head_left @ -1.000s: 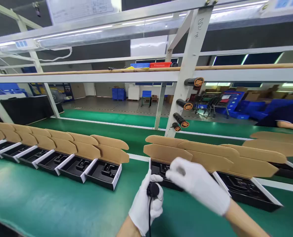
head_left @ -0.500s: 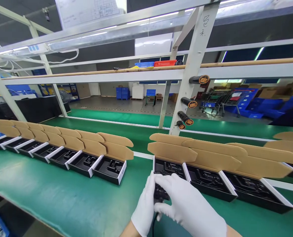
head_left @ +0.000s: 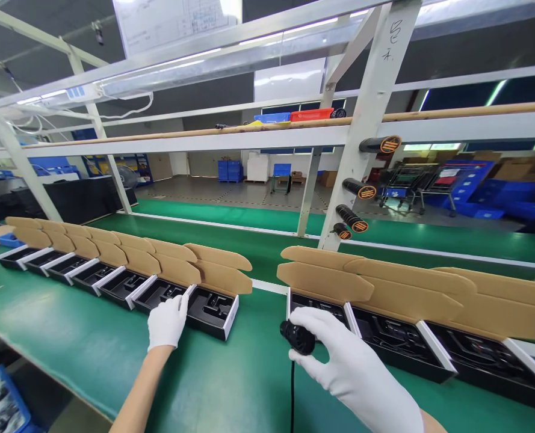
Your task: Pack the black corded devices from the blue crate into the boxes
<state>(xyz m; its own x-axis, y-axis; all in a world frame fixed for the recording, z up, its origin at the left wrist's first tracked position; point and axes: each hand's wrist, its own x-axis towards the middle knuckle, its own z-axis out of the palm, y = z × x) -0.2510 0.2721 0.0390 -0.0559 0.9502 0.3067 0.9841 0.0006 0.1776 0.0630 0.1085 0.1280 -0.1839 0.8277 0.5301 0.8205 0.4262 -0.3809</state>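
My right hand (head_left: 334, 349), in a white glove, is closed around a black rounded device (head_left: 299, 338). A black cable (head_left: 292, 394) hangs straight down from it. My left hand (head_left: 168, 322), also gloved, has its fingers closed at the white side wall of an open black box (head_left: 159, 296) in the left row. Beside that hand stands the row's end box (head_left: 210, 310), its lid up and a black moulded insert inside. Behind my right hand is another open box (head_left: 321, 307), partly covered by the hand.
More open boxes (head_left: 398, 337) holding black parts and cables stand to the right. The left row runs back along the green table (head_left: 231, 385). A white post (head_left: 369, 114) carries several black rolls. A blue crate (head_left: 0, 397) sits below the front edge at left.
My left hand has left the black device and moved left to the row of boxes. My right hand keeps the device, now turned sideways. The view has shifted slightly left.
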